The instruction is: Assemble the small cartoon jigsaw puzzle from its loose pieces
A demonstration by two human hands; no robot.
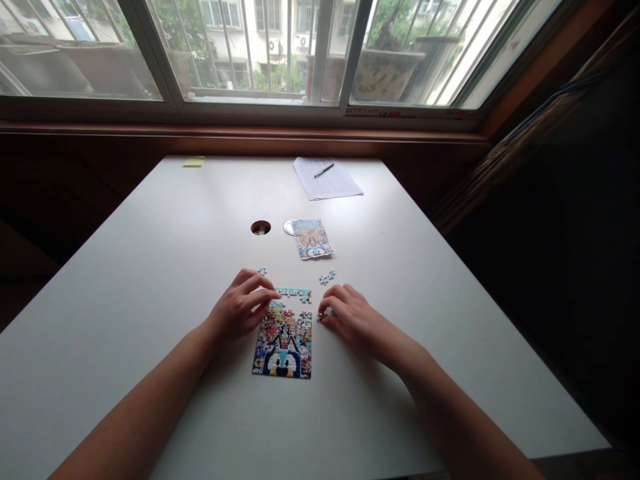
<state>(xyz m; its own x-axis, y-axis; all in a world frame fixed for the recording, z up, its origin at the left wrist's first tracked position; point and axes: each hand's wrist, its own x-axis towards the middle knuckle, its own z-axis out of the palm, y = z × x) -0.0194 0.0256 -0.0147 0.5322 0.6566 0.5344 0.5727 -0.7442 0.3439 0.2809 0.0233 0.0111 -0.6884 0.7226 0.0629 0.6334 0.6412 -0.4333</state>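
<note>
A partly assembled jigsaw puzzle (pixel 283 343) lies flat on the white table, a blue-and-black cartoon dog face at its lower end. Its top border strip (pixel 295 292) is joined, and a gap shows between it and the rows below. My left hand (pixel 245 301) rests at the puzzle's upper left, fingers apart, fingertips touching the border area. Just right of the puzzle, my right hand (pixel 350 313) pinches a small puzzle piece (pixel 321 319) at the table surface; the fingers partly hide it. Loose light-blue pieces (pixel 327 277) lie above my right hand, and another piece (pixel 263 271) is beyond my left.
A printed picture card (pixel 313 239) matching the puzzle lies farther back, overlapping a round silvery disc (pixel 289 227). Beside it is a round hole (pixel 261 228) in the white table (pixel 150 267). Toward the window are a paper sheet (pixel 325 183), a pen (pixel 324 171) and a yellow note (pixel 194 161).
</note>
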